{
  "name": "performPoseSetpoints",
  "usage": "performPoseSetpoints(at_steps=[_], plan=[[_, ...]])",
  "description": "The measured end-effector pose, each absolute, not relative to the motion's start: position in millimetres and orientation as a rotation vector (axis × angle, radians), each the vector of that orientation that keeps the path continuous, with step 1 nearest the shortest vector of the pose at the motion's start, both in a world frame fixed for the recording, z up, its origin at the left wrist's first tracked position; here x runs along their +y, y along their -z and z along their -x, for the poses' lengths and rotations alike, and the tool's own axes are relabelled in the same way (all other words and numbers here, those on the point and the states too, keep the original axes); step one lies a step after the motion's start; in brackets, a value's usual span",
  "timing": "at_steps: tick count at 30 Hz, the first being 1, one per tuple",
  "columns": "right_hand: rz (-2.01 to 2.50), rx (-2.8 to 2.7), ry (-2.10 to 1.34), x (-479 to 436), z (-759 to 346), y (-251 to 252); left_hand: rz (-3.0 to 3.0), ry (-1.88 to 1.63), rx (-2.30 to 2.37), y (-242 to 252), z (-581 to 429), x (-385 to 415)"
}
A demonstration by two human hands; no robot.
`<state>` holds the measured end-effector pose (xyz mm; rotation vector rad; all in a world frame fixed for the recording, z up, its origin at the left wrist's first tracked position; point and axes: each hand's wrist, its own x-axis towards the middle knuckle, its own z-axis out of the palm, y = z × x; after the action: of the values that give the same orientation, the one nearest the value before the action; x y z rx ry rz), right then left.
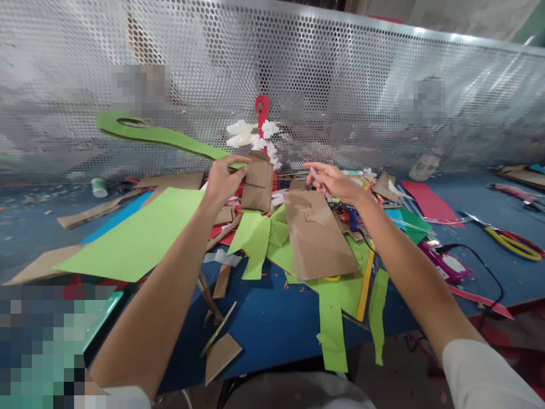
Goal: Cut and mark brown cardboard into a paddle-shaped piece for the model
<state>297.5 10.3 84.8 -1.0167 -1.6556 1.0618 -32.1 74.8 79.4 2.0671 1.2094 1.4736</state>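
Observation:
My left hand point(225, 180) pinches the end of a long, curved green cardboard cutout point(164, 136) with an oval hole near its far end. Just beyond those fingertips is a small brown cardboard piece point(258, 190); whether they touch it, I cannot tell. Closed around a slim pinkish-purple pen-like stick point(317, 177), my right hand point(336, 183) hovers above a larger brown cardboard sheet point(317, 233). Behind the small cardboard piece rises a red hook-shaped cutout point(263, 107) with white flower-like pieces point(269, 129) around it.
Green paper point(140, 236) covers much of the left side, and scraps point(251, 238) lie across the blue table point(264, 324). At right are yellow-handled scissors point(513, 243), a magenta device point(447, 264) with a black cord and a red sheet point(432, 199). A perforated metal screen point(340, 68) borders the back.

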Motion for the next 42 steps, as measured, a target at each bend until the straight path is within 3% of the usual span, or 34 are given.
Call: performPoseSetpoints(at_steps=[14, 42], plan=[[1.041, -1.185, -0.946, 28.4, -298.3, -85.2, -2.077, -1.473, 1.213, -79.9, 32.0, 75.5], [0.730, -1.195, -1.234, 5.2, -289.7, -105.5, -2.096, -1.485, 1.198, -80.6, 32.8, 72.8]])
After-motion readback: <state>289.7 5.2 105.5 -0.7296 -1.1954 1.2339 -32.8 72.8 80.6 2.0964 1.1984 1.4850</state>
